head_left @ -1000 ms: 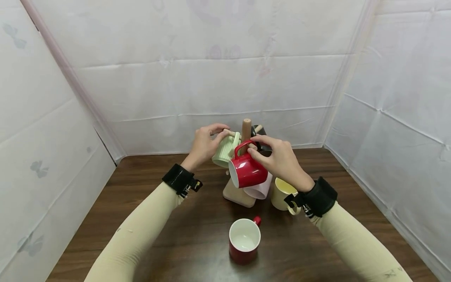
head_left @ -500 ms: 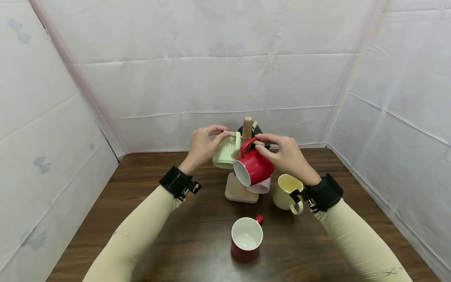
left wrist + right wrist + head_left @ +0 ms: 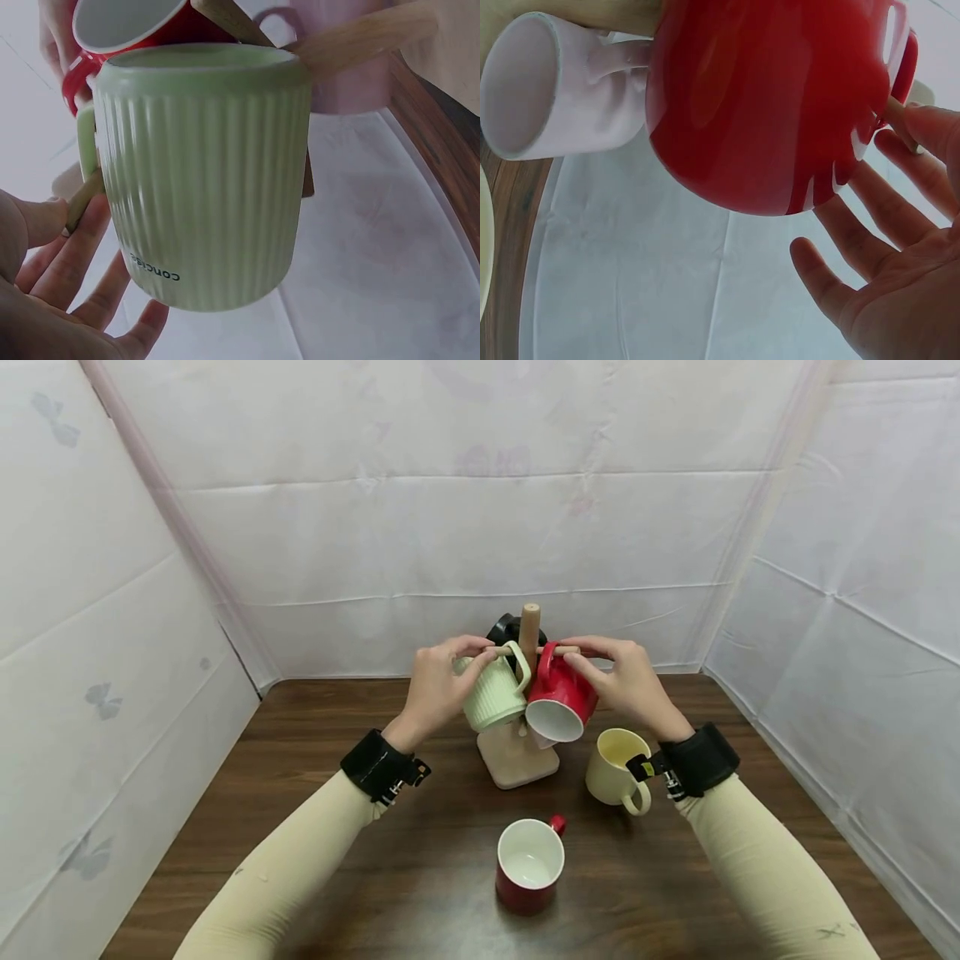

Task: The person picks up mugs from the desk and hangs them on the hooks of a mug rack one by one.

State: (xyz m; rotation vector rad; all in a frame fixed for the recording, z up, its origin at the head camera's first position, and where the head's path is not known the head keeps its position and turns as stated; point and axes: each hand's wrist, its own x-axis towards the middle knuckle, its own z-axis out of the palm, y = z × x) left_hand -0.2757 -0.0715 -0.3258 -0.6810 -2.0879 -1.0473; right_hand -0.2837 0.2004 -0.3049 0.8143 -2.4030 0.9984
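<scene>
A wooden mug rack (image 3: 530, 628) stands at the back of the table, its square base (image 3: 517, 758) visible below. My left hand (image 3: 437, 687) pinches the tip of the left peg, on which a pale green ribbed mug (image 3: 202, 172) hangs by its handle. On the opposite side, my right hand (image 3: 632, 683) pinches the tip of the right peg (image 3: 901, 124) between thumb and forefinger. A glossy red mug (image 3: 567, 689) hangs there by its handle, tilted with its mouth facing down and forward. Its bottom faces the right wrist camera.
A black mug (image 3: 502, 631) hangs behind the post. Lower on the rack hangs a pale pink mug (image 3: 592, 94), mostly hidden in the head view. On the table stand a yellow mug (image 3: 611, 772) at right and a red mug with white inside (image 3: 525, 892) in front.
The rack has turned: its base is rotated, the black mug has shifted left, and the red mug has swung right with its mouth toward me. Both hands stay at the pegs.
</scene>
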